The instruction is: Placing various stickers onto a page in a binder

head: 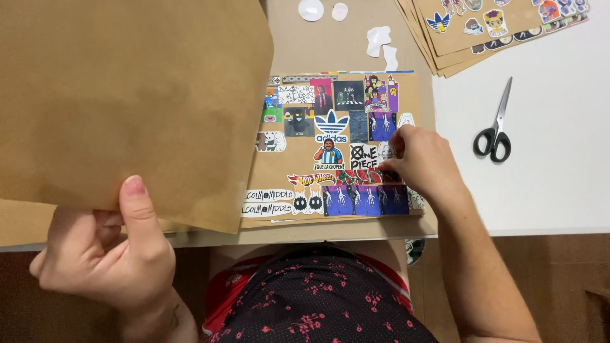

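Note:
My left hand (pixel 108 248) grips the lower edge of a large plain brown paper sheet (pixel 127 95), lifted over the table's left side. My right hand (pixel 419 162) rests on a brown sheet covered with several colourful stickers (pixel 337 146), its fingertips pinched on a small sticker near the sheet's right edge. The stickers under that hand are hidden.
Black-handled scissors (pixel 495 127) lie on the white table (pixel 546 190) to the right. A stack of brown sticker sheets (pixel 489 25) sits at the top right. White backing scraps (pixel 381 41) lie at the top centre. My lap in dark patterned cloth (pixel 318 298) fills the bottom.

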